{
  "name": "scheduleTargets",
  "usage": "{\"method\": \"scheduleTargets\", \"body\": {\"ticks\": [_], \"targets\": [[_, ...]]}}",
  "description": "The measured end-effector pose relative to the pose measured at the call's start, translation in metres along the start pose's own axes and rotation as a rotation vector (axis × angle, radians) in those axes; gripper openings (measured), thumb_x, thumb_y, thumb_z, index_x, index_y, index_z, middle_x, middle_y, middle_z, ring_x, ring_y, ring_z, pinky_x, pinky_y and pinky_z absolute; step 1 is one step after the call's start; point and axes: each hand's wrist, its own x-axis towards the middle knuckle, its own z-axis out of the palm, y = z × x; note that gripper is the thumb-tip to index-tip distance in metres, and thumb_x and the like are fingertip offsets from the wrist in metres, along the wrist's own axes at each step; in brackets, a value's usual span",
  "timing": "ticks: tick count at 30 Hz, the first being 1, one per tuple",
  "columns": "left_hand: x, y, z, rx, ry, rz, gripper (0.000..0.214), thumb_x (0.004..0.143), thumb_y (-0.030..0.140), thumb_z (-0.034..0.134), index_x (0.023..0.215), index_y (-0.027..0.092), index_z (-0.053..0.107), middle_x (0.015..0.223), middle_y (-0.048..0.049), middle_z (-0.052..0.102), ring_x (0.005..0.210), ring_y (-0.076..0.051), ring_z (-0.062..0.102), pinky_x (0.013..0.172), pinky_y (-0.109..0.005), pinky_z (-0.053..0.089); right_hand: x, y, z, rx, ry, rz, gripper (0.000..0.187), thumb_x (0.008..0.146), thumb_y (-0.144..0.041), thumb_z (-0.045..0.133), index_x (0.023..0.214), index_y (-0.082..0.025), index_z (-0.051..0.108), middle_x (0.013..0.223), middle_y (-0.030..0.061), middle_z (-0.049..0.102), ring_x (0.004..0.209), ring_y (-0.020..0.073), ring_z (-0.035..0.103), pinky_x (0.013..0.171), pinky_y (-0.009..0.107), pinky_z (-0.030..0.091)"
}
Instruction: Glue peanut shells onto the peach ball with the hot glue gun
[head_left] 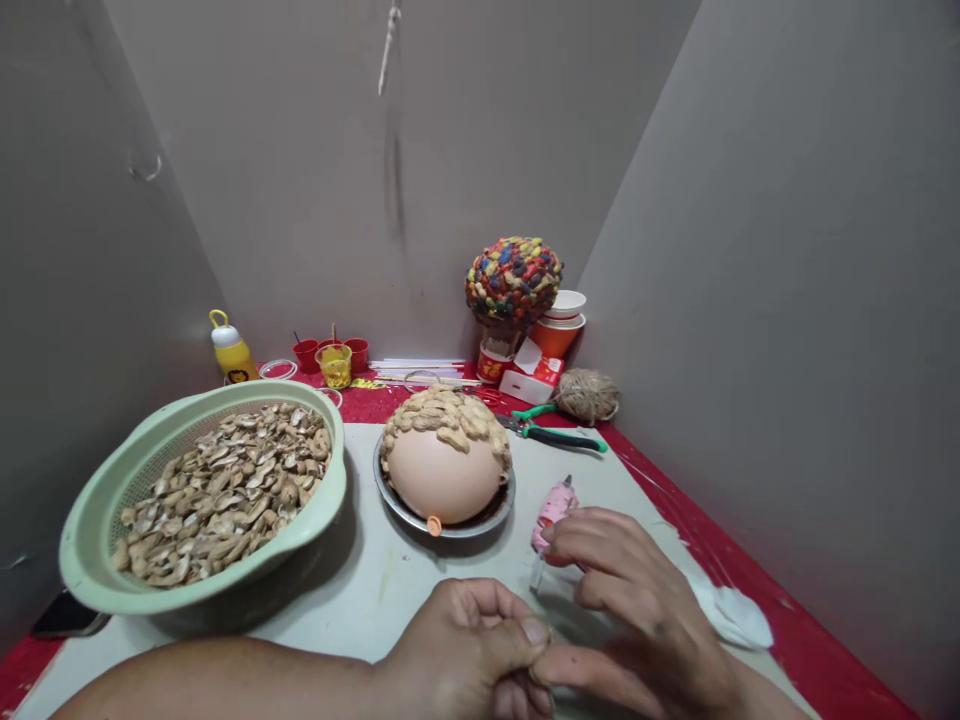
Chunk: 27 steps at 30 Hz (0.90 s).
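My left hand [469,650] lies at the bottom centre, closed in a pinch. Its thumb presses against the tip of my right hand's thumb, and I cannot make out anything between them. My right hand [637,600] rests on the white mat with its fingers bent and apart. Its index fingertip touches the lower end of a pink glue gun [553,505] lying on the mat. Beyond the hands, a peach balloon [444,472] sits in a metal dish [487,520], its top covered with peanut shells [450,412].
A green colander [97,520] full of peanut shells stands at the left. Green-handled pliers [559,435], a twine ball [586,395], a coloured shell ball [514,280], cups, small paint pots and a yellow bottle [231,350] line the back. A white tissue [731,610] lies at the right, and grey walls enclose the table.
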Motion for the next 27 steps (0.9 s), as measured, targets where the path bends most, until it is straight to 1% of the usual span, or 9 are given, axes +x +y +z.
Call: {"method": "scheduleTargets", "body": {"ticks": [3, 5, 8, 12, 16, 18, 20, 23, 27], "targets": [[0.003, -0.006, -0.003, 0.040, -0.003, -0.023, 0.060, 0.048, 0.060, 0.084, 0.073, 0.016, 0.051, 0.043, 0.0062, 0.054, 0.036, -0.008, 0.049, 0.048, -0.025, 0.045, -0.004, -0.001, 0.004, 0.033, -0.021, 0.015, 0.032, 0.092, -0.049, 0.057, 0.092, -0.018, 0.048, 0.095, 0.0092, 0.063, 0.093, 0.0227, 0.062, 0.090, 0.045, 0.046], [0.006, -0.011, -0.004, 0.075, -0.014, -0.040, 0.058, 0.050, 0.060, 0.082, 0.072, 0.017, 0.050, 0.040, 0.0066, 0.052, 0.033, -0.008, 0.047, 0.043, -0.022, 0.041, -0.005, -0.003, 0.005, 0.048, -0.031, 0.012, 0.031, 0.093, -0.048, 0.056, 0.091, -0.018, 0.049, 0.094, 0.0088, 0.064, 0.093, 0.0225, 0.062, 0.091, 0.045, 0.045], [0.011, -0.019, -0.008, 0.074, -0.069, -0.044, 0.057, 0.053, 0.060, 0.080, 0.075, 0.018, 0.048, 0.039, 0.0073, 0.049, 0.030, -0.010, 0.046, 0.038, -0.020, 0.034, -0.003, -0.007, 0.006, 0.068, -0.064, -0.004, 0.025, 0.096, -0.042, 0.054, 0.090, -0.017, 0.052, 0.091, 0.0077, 0.065, 0.092, 0.0214, 0.063, 0.091, 0.043, 0.045], [0.014, -0.026, -0.013, 0.025, -0.127, -0.042, 0.054, 0.059, 0.055, 0.079, 0.080, 0.019, 0.046, 0.043, 0.0071, 0.052, 0.033, -0.012, 0.051, 0.039, -0.019, 0.035, 0.003, -0.012, 0.003, 0.090, -0.107, -0.029, 0.020, 0.099, -0.035, 0.049, 0.090, -0.018, 0.054, 0.089, 0.0071, 0.065, 0.089, 0.0201, 0.063, 0.090, 0.042, 0.045], [0.014, -0.024, -0.014, 0.020, -0.141, -0.055, 0.063, 0.060, 0.074, 0.068, 0.078, 0.019, 0.044, 0.043, 0.0052, 0.052, 0.031, -0.013, 0.049, 0.036, -0.021, 0.038, 0.004, -0.011, -0.001, 0.092, -0.118, -0.024, 0.019, 0.099, -0.035, 0.048, 0.092, -0.018, 0.054, 0.090, 0.0074, 0.064, 0.088, 0.0197, 0.062, 0.090, 0.041, 0.044], [0.013, -0.020, -0.013, 0.029, -0.139, -0.048, 0.065, 0.061, 0.079, 0.063, 0.076, 0.019, 0.045, 0.041, 0.0039, 0.052, 0.030, -0.013, 0.048, 0.033, -0.022, 0.039, 0.003, -0.009, -0.002, 0.086, -0.102, -0.015, 0.018, 0.098, -0.035, 0.050, 0.095, -0.017, 0.053, 0.092, 0.0079, 0.064, 0.090, 0.0203, 0.062, 0.091, 0.042, 0.043], [0.011, -0.016, -0.010, 0.054, -0.151, -0.019, 0.063, 0.063, 0.076, 0.066, 0.077, 0.018, 0.046, 0.041, 0.0037, 0.053, 0.029, -0.012, 0.048, 0.032, -0.020, 0.038, 0.001, -0.006, -0.002, 0.086, -0.094, -0.010, 0.019, 0.097, -0.037, 0.054, 0.096, -0.017, 0.053, 0.092, 0.0081, 0.064, 0.090, 0.0208, 0.062, 0.091, 0.043, 0.043], [0.007, -0.012, -0.008, 0.094, -0.185, 0.039, 0.055, 0.068, 0.065, 0.071, 0.083, 0.018, 0.046, 0.042, 0.0053, 0.055, 0.029, -0.011, 0.050, 0.033, -0.016, 0.037, -0.003, -0.002, -0.002, 0.075, -0.097, -0.002, 0.024, 0.094, -0.040, 0.057, 0.097, -0.018, 0.052, 0.092, 0.0079, 0.063, 0.089, 0.0213, 0.062, 0.090, 0.044, 0.044], [0.004, -0.013, -0.008, 0.101, -0.158, 0.083, 0.053, 0.070, 0.063, 0.071, 0.080, 0.018, 0.045, 0.041, 0.0068, 0.055, 0.028, -0.008, 0.047, 0.033, -0.015, 0.038, -0.006, 0.000, 0.000, 0.063, -0.080, 0.010, 0.026, 0.093, -0.042, 0.059, 0.098, -0.017, 0.052, 0.095, 0.0092, 0.063, 0.093, 0.0223, 0.061, 0.091, 0.045, 0.044]]}}
